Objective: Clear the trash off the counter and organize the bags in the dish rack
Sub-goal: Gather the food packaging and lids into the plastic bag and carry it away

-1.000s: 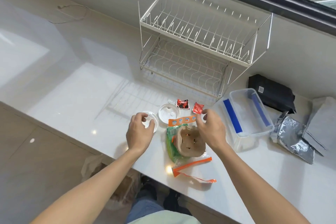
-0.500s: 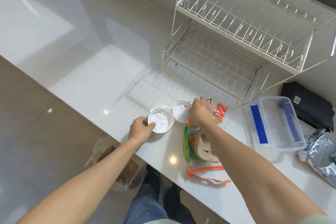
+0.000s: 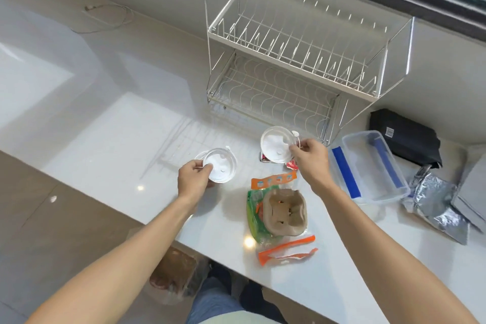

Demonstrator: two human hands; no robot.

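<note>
Both hands are over the white counter [image 3: 110,123], each pinching a round white plastic lid. Left hand [image 3: 193,181] grips the left lid [image 3: 220,168] at its near edge, thumb and fingers closed on the rim, frame centre-left. Right hand [image 3: 311,158] holds the right lid [image 3: 276,146] by its right edge, tilted up so the face shows, just in front of the dish rack's lower tier.

Under the right lid: red sauce packets [image 3: 291,165], partly hidden, touching the counter.

Below and between the hands, centre of frame: green zip bag with an orange strip [image 3: 256,212], and a brown pulp cup carrier [image 3: 285,212] lying on top of it. A clear zip bag with an orange seal [image 3: 286,251] sits at the counter's near edge.

The two-tier wire dish rack [image 3: 297,42] is upper centre, against the wall. Right of the right hand: clear container with blue clips [image 3: 368,166], then a black pouch [image 3: 405,137] behind it and a silver foil bag [image 3: 436,202] at frame right. All well apart from the left hand.
</note>
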